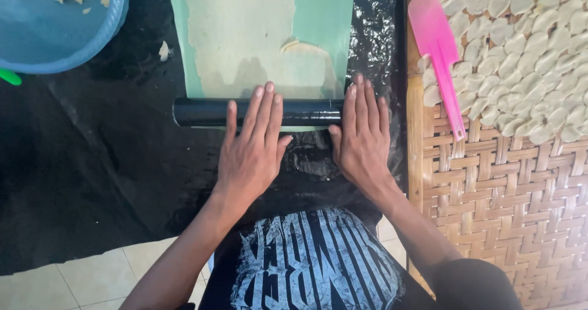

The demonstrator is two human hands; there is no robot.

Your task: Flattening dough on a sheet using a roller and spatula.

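Your black rolling pin (257, 112) lies crosswise in front of you, its long axis running left to right, at the near edge of the thin pale dough sheet (245, 34) on the green mat (324, 22). Your left hand (252, 151) rests flat on its middle, your right hand (361, 138) flat on its right end; neither grip closes, fingers straight and pointing away from you. The dough stretches away from the pin, past your fingertips. The pin's left end sticks out uncovered, so your left hand is nearer it.
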